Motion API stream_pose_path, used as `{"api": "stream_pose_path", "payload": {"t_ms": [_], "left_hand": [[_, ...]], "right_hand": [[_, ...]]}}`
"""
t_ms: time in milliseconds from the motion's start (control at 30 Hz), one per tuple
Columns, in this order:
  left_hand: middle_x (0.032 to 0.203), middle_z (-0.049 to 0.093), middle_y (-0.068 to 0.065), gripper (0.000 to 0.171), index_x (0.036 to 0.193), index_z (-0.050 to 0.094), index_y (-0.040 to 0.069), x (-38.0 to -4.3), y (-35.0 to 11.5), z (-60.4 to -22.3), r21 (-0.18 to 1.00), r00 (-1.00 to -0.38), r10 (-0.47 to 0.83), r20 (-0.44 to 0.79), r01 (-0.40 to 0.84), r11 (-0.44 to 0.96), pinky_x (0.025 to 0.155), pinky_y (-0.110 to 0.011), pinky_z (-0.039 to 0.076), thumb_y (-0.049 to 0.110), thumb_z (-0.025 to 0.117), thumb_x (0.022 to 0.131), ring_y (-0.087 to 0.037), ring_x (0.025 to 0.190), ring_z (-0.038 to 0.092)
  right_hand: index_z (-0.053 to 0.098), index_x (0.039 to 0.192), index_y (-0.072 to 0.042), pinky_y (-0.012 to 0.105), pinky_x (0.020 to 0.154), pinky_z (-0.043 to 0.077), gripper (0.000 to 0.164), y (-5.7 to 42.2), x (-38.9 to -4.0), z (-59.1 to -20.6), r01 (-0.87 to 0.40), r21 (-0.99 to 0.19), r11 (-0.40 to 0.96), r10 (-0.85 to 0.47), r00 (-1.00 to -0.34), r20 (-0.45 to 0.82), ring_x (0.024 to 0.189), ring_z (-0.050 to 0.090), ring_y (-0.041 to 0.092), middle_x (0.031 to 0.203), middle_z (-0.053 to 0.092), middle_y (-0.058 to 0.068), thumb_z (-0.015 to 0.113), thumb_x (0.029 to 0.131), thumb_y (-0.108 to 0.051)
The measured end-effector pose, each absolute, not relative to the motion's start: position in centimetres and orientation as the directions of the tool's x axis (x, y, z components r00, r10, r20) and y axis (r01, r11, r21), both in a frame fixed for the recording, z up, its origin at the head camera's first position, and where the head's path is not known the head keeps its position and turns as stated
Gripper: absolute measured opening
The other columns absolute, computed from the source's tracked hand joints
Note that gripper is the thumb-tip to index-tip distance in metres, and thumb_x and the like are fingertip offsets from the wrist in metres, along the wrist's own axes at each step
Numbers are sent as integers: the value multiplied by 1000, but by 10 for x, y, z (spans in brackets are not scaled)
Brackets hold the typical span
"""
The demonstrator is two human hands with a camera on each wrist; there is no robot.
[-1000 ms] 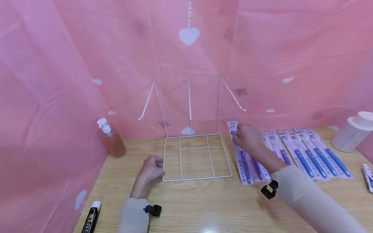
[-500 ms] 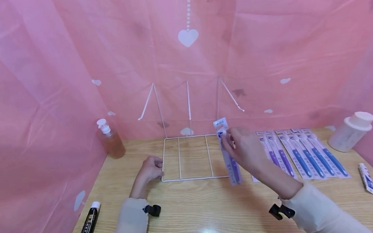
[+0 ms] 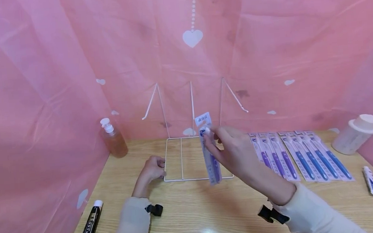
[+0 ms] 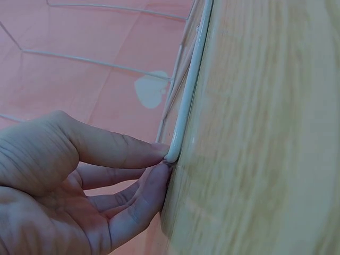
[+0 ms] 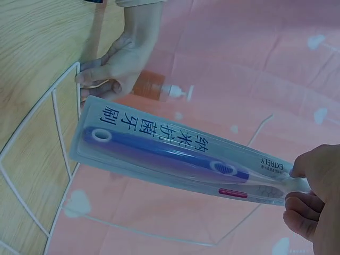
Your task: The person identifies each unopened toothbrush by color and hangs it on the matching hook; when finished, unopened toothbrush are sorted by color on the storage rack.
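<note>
Head view: the packaged toothbrush (image 3: 211, 161) is pinched near its bristle end by the right grip (image 3: 234, 149), most of its length hanging below, before the wire rack (image 3: 181, 160). On the worktop (image 3: 187, 217), the rack's left side is pinched by the left grip (image 3: 152, 167).

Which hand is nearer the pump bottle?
The left hand, in front and right of the pump bottle; the right hand is farther right, holding a packaged toothbrush.

The packaged toothbrush (image 3: 210, 159) partly hides the rack (image 3: 187, 179).
</note>
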State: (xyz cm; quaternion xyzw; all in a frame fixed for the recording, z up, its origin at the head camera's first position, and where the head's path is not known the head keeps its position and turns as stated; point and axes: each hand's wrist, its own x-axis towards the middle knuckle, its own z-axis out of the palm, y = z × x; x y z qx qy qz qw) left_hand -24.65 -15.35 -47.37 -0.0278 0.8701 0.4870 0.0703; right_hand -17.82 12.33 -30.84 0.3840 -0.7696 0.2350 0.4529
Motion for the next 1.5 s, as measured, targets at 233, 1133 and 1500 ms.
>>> {"api": "stream_pose_path", "payload": {"t_ms": [233, 1133, 1500], "left_hand": [[96, 60, -15, 55, 119, 62, -11, -247, -155, -472, 843, -986, 21, -164, -129, 522, 59, -30, 59, -20, 68, 65, -26, 87, 59], [96, 61, -16, 55, 119, 62, -11, -247, -157, -473, 845, -989, 31, -145, -108, 524, 61, -30, 60, -19, 69, 65, -27, 86, 60], [98, 61, -17, 53, 117, 62, -10, -246, -155, -474, 846, -987, 26, -158, -122, 519, 63, -31, 60, -19, 71, 66, -28, 88, 60]], "right_hand": [[61, 91, -1, 29, 46, 48, 14, 109, -187, -307, -810, -7, 586, -377, -280, 883, 59, 57, 18, 71, 60, 4, 70, 85, -9], [57, 87, -4, 28, 40, 38, 13, 96, -233, -310, -740, -120, 662, -369, -461, 808, 53, 47, 16, 69, 55, 4, 68, 88, -8], [60, 97, 4, 40, 54, 52, 16, 85, -279, -301, -587, -333, 738, -248, -695, 674, 64, 62, 27, 75, 66, 12, 65, 88, -8]]}}
